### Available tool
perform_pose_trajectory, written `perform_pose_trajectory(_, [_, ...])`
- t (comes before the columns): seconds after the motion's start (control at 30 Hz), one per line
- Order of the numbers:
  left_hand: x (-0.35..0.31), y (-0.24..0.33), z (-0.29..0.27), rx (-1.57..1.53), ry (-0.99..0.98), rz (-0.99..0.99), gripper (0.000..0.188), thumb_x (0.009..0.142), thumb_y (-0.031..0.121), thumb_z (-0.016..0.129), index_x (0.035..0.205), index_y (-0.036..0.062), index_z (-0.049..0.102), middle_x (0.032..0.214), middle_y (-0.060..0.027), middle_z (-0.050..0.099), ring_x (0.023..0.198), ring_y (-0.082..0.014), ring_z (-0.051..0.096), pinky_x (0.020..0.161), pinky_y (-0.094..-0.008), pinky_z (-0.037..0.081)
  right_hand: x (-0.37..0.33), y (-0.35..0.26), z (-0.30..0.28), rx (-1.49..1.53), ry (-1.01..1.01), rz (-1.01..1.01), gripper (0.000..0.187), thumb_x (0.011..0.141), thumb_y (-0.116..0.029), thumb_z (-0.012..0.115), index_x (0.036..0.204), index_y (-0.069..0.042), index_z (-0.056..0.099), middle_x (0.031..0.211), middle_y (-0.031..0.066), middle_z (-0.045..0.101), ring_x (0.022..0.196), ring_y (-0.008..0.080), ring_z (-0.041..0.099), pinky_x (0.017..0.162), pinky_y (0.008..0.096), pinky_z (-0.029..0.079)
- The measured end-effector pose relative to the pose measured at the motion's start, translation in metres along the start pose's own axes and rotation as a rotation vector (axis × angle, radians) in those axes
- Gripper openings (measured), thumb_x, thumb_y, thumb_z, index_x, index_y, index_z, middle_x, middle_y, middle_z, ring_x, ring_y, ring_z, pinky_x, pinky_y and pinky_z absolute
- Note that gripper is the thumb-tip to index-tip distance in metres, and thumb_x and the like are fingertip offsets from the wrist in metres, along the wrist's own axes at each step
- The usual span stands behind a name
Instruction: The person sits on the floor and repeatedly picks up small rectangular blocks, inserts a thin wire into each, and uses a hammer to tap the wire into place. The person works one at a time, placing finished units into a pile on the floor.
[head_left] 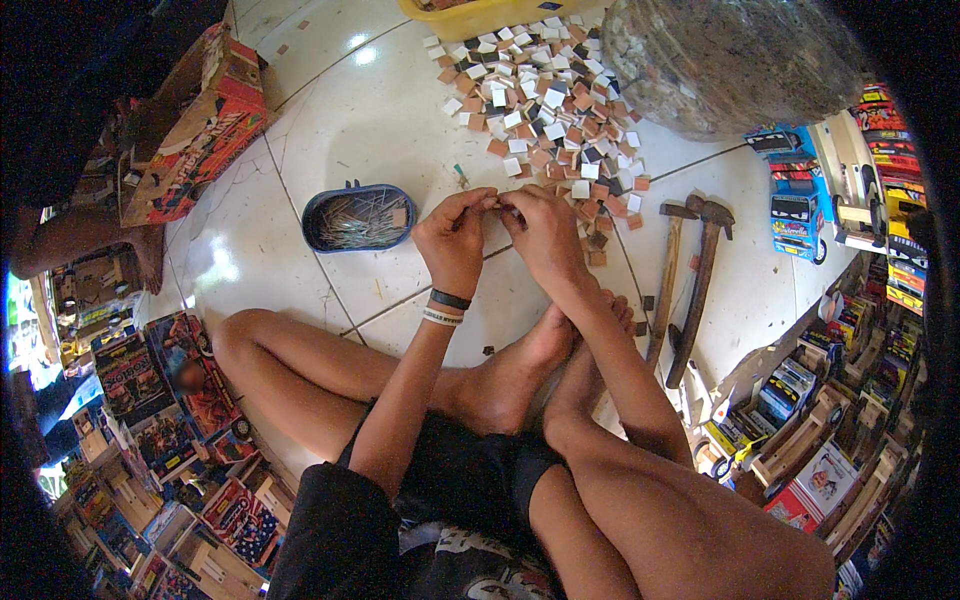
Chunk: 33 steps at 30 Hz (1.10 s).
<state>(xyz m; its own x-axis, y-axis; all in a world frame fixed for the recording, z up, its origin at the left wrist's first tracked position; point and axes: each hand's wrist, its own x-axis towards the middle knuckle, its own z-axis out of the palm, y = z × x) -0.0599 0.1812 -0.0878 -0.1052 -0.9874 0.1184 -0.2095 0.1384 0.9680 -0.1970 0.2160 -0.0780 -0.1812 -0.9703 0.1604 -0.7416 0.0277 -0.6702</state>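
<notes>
My left hand (452,240) and my right hand (545,235) meet above the tiled floor, fingertips almost touching. Both are closed in a pinch; whatever sits between the fingers is too small to make out. To the left of them stands a blue oval container (310,225) with thin metal nails (355,215) inside and a small brown square lying on the nails. Just beyond my right hand spreads a heap of small square pieces (545,110) in white, brown and black.
Two hammers (697,285) with wooden handles lie to the right. A full, cloudy plastic bag (735,65) and a yellow tub (460,22) are at the far side. Toy trucks (795,225) line the right; more toy trucks (185,390) fill the left. Another person's leg (90,240) shows at left.
</notes>
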Motion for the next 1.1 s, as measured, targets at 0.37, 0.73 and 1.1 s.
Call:
perform_pose_trajectory(0.37, [0.0, -0.005, 0.002, -0.019, 0.002, 0.098, 0.016, 0.093, -0.009, 0.067, 0.1, -0.0009, 0.079, 0.1, -0.0104, 0.081, 0.09, -0.0175, 0.076, 0.083, -0.0295, 0.06, -0.088, 0.039, -0.099, -0.392, 0.437, 0.293, 0.035, 0.093, -0.014, 0.075, 0.123, 0.0, 0.066, 0.114, 0.0216, 0.069, 0.1, 0.0365, 0.067, 0.089, 0.0466, 0.054])
perform_pose_trajectory(0.73, [0.0, -0.005, 0.0, -0.044, -0.007, 0.126, 0.028, 0.087, -0.019, 0.062, 0.101, -0.0019, 0.078, 0.099, -0.0124, 0.081, 0.087, -0.019, 0.077, 0.08, -0.03, 0.061, -0.139, 0.061, -0.134, -0.223, 0.192, 0.607, 0.027, 0.098, -0.016, 0.069, 0.117, 0.003, 0.064, 0.097, 0.0224, 0.07, 0.084, 0.0329, 0.068, 0.08, 0.043, 0.053])
perform_pose_trajectory(1.1, [-0.001, -0.005, 0.0, 0.007, 0.018, 0.147, 0.022, 0.086, -0.016, 0.064, 0.097, -0.0031, 0.078, 0.095, -0.0123, 0.081, 0.085, -0.0184, 0.077, 0.079, -0.0295, 0.061, -0.088, -0.05, -0.128, -0.08, -0.181, 0.129, 0.065, 0.1, -0.002, 0.061, 0.16, -0.019, 0.045, 0.099, 0.0233, 0.071, 0.082, 0.0423, 0.069, 0.07, 0.0467, 0.056])
